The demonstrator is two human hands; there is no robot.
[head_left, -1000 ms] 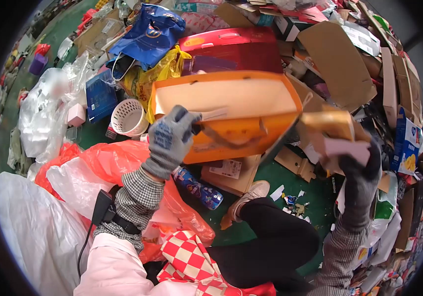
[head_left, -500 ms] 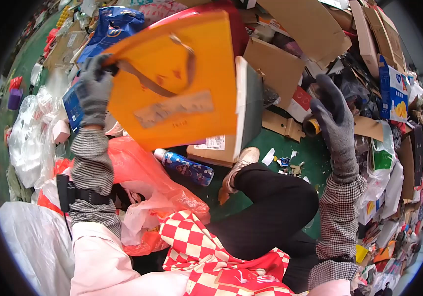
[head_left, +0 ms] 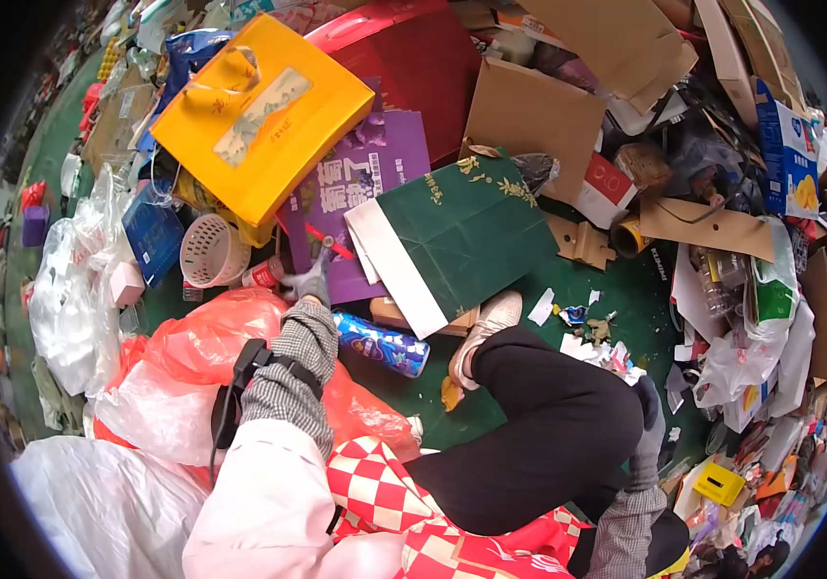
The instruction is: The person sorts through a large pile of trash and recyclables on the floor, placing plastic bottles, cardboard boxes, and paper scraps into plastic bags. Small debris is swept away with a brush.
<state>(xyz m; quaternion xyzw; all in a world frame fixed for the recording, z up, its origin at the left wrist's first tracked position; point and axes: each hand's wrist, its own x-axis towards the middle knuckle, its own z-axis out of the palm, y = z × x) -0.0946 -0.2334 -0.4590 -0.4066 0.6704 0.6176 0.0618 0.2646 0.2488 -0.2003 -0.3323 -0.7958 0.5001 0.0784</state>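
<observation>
My left hand (head_left: 310,282), in a grey glove, is low beside the lower left edge of a purple printed bag (head_left: 399,159). Its fingers are apart, and nothing shows in them. A red and white cup-like item (head_left: 265,274) and a blue patterned bottle (head_left: 381,344) lie near it. The orange gift bag (head_left: 264,116) rests tilted on the heap beyond this hand. A dark green paper bag (head_left: 466,236) with a white edge lies over the purple bag. My right hand (head_left: 651,417), also gloved, is beside my bent knee with fingers stretched out, partly hidden.
A red plastic bag (head_left: 225,323) and a white basket (head_left: 213,251) are at the left. Cardboard boxes (head_left: 529,121) and a blue carton (head_left: 786,154) are piled at the back and right. Paper scraps (head_left: 599,349) lie on the green floor beyond my knee.
The orange bag has left my left hand and lies on the heap. That hand has come down and rightward. My right hand has dropped to beside my knee. The purple bag is now uncovered.
</observation>
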